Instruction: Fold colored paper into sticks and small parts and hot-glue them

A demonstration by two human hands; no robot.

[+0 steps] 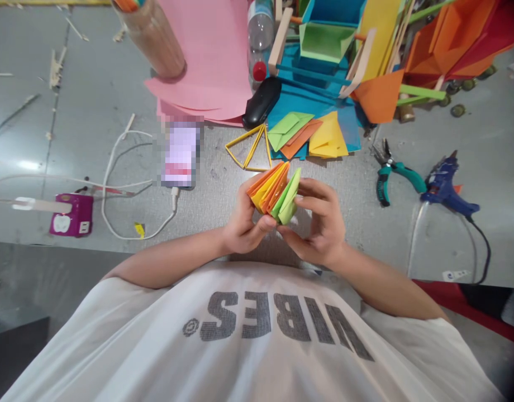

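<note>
A fanned stack of folded paper pieces, in orange and yellow, sits in my left hand, its thumb pressed along the lower edge. My right hand pinches green folded paper at the right side of the same stack, fingers curled behind and thumb below. Whether the green pieces are joined to the rest, I cannot tell. Just beyond the hands lie loose folded papers in green, orange and yellow. Beside them is a yellow triangular frame of thin strips.
Pliers and a blue glue gun lie to the right. On the left are a phone with a white cable and a purple charger block. Pink paper, a bottle, a black case and a colourful paper construction stand behind.
</note>
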